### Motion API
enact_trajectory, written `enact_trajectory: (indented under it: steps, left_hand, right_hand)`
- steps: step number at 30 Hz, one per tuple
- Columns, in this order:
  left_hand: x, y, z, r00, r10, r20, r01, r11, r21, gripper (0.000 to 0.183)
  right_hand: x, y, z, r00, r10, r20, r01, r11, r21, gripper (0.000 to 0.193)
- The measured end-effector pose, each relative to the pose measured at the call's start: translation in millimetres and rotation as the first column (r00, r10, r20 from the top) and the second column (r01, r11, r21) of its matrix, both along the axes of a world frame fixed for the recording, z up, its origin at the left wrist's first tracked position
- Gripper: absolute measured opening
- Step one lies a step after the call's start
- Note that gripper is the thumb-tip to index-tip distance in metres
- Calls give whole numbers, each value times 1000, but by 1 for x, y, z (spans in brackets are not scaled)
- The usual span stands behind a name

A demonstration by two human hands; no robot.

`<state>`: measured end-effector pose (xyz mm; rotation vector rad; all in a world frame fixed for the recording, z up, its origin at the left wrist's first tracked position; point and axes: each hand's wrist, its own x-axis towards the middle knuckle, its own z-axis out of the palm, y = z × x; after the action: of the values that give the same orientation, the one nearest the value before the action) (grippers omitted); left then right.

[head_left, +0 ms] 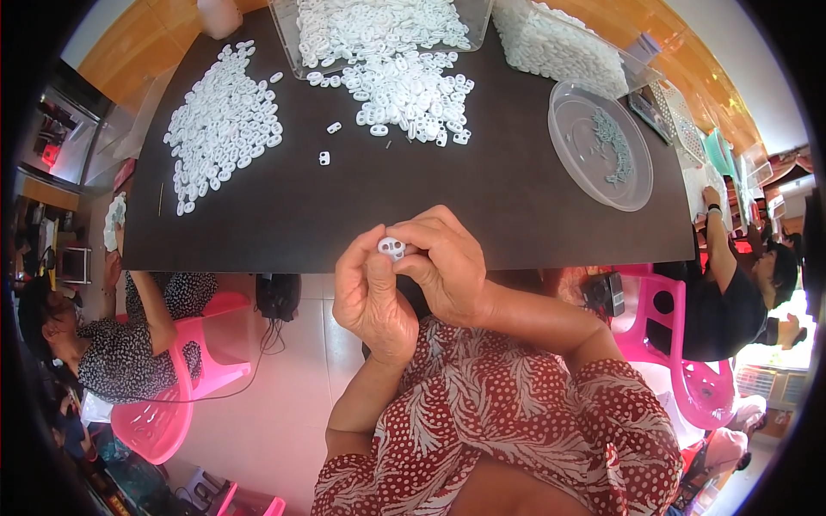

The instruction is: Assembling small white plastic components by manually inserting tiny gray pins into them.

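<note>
Just off the table's near edge, my left hand point(368, 297) and my right hand point(446, 265) meet. Between their thumbs and fingertips they pinch one small white oval plastic piece point(391, 248) with holes in it. Both hands are closed on this piece. Ahead on the dark table point(284, 219) lie two loose white oval pieces, a nearer one point(324, 158) and a farther one point(334, 127). A heap of the same pieces point(411, 99) spills from a clear bin point(297, 60), and another heap point(222, 120) covers the far left.
A clear round lid point(568, 163) holding small greenish bits point(615, 146) lies at the right. Behind it stands a clear container of white pieces point(559, 52). People sit on pink chairs at the left point(159, 421) and right point(675, 344). A thin stick point(161, 199) lies near the left edge.
</note>
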<state>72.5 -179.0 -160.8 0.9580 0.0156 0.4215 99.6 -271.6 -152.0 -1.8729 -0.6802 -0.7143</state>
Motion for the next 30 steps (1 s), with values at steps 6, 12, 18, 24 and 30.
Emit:
enact_trajectory:
  steps: [6,12,18,24,30]
  left_hand:
    - [-6,-4,-4,996,33,88,-43,992,115,25]
    - [-8,-7,-3,988,111,111,-135,961,242,27]
    - [-6,-4,-9,976,173,130,-211,893,399,26]
    - [-6,-7,-4,997,64,46,-73,967,244,20]
    - [6,5,8,974,-144,-174,210,859,466,28]
  right_hand:
    - [-1,7,-5,999,-6,39,3,995,95,24]
    - [2,10,-8,986,-22,165,13,998,58,28]
    - [4,9,-11,978,-4,209,-9,998,59,24]
    - [3,3,-6,993,-5,117,-3,997,72,18]
    - [8,-33,11,967,-50,-251,68,996,64,13]
